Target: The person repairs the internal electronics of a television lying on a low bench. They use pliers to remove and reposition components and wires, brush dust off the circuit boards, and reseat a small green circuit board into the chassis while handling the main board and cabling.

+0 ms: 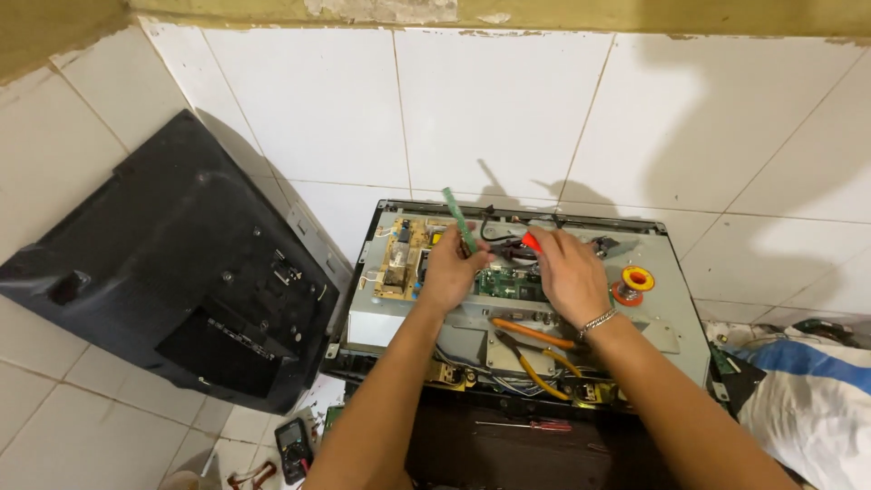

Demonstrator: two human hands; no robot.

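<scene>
Your left hand (451, 270), just left of the frame's centre, is closed in a pinch around the lower end of a narrow green strip of circuit board (460, 220), which stands tilted up and to the left above the hand. Your right hand (570, 272), just beside it at centre, is curled around a red-handled tool (531, 241) whose red tip shows past the fingers; how tightly the fingers close on it you cannot tell. A metal bracelet (599, 319) circles that wrist.

Both hands hover over an opened flat-screen set with a grey metal chassis (676, 308) lying on the white tiled floor (508, 109) in the middle of the frame. On the chassis, a beige power board (396, 259) sits left of your left hand, and a green main board (508, 283) lies between the hands. An orange spool of solder wire (632, 282) rests right of your right hand. Orange-handled pliers (535, 358) lie below the hands on the chassis.

The black plastic back cover (172, 272) fills the left of the frame. A black multimeter (294, 446) lies at the lower left.
</scene>
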